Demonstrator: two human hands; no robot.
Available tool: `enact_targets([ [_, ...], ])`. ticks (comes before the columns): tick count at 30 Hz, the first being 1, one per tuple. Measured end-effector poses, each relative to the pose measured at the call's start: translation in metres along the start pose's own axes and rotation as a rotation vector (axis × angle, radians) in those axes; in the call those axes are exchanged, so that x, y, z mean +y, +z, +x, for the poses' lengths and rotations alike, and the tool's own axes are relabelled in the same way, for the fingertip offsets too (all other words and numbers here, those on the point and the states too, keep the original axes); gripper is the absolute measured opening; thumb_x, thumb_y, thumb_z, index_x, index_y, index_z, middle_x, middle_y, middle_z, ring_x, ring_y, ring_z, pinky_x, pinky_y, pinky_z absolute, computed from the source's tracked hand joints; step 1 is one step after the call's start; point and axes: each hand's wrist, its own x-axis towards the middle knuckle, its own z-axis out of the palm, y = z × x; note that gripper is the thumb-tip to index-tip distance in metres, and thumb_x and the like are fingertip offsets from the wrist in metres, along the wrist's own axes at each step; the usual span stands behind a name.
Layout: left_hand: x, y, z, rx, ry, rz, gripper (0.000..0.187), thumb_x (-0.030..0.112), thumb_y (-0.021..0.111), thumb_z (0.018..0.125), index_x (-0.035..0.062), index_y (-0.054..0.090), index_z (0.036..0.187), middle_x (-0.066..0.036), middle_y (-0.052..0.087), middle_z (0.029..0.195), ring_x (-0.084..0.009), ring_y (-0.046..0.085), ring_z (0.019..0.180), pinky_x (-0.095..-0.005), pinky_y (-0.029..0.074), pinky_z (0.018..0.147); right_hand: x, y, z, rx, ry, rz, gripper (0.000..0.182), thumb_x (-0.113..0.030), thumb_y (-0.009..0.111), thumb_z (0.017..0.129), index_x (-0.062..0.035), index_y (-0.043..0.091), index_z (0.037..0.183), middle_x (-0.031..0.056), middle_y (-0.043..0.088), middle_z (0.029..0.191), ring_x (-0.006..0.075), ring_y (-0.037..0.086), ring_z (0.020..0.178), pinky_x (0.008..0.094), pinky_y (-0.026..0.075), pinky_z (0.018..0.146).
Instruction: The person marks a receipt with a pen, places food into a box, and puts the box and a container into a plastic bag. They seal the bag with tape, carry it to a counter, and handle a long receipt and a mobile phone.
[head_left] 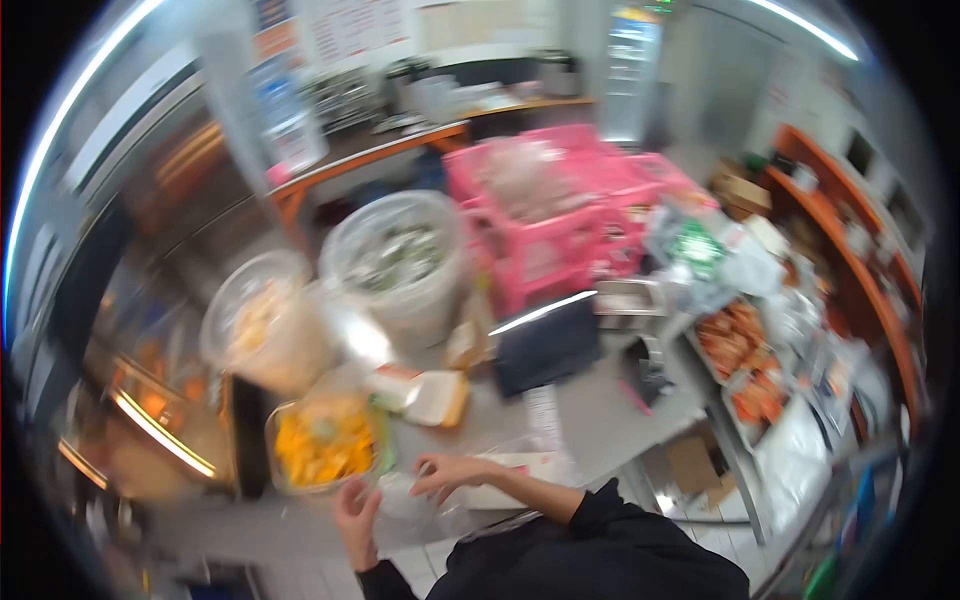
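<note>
Two hands of mine show at the near edge of the counter (600, 420), both in black sleeves: my left hand (357, 520) rises with its fingers curled beside a small clear container (405, 497), and my right hand (450, 470) reaches over the same container with fingers spread and bent down toward its top. The blur hides whether either hand has actually closed on it, so I cannot tell the grip, only that both are at it or touching it. What the small container holds I cannot make out. Just behind it, toward the counter's left side, sits a shallow metal tray (325, 440) filled with orange and yellow pieces of food with a bit of green among them. Further back stand two big translucent tubs: the left tub (262, 320) has pale yellowish contents, the rear tub (400, 260) shows a grey-green mass through its top. A white and orange packet (425, 392) lies between the tray and a dark tablet-like slab (548, 345) near the counter's middle. Pink crates (560, 215) are stacked at the far edge, clear bags in the top one. Along the right edge two trays (745, 365) carry reddish-orange food
</note>
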Motion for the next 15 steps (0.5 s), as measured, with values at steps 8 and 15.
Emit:
enact_targets([
  [8,0.018,0.159,0.048,-0.766,-0.457,-0.285,0.062,0.005,0.066,0.072,0.0082,0.036,0.127,-0.014,0.050,0.118,-0.0247,0.053,0.105,-0.0359,0.044,0.089,0.040,-0.039,-0.142,0.544,-0.365,0.166,0.026,-0.021,0.066,0.082,-0.0047,0.050,0.095,0.0046,0.056,0.093,0.0117,0.059,0.081,0.0245,0.049,0.075],
  [15,-0.008,0.221,0.045,-1.190,-0.460,-0.239,0.052,0.008,0.066,0.073,0.0020,0.043,0.119,-0.009,0.056,0.109,-0.0179,0.054,0.100,-0.0289,0.042,0.087,0.087,-0.166,-0.260,2.341,-0.262,-0.602,0.034,-0.025,0.068,0.073,-0.0035,0.054,0.096,0.0148,0.053,0.093,0.0290,0.050,0.093,0.0374,0.042,0.080],
])
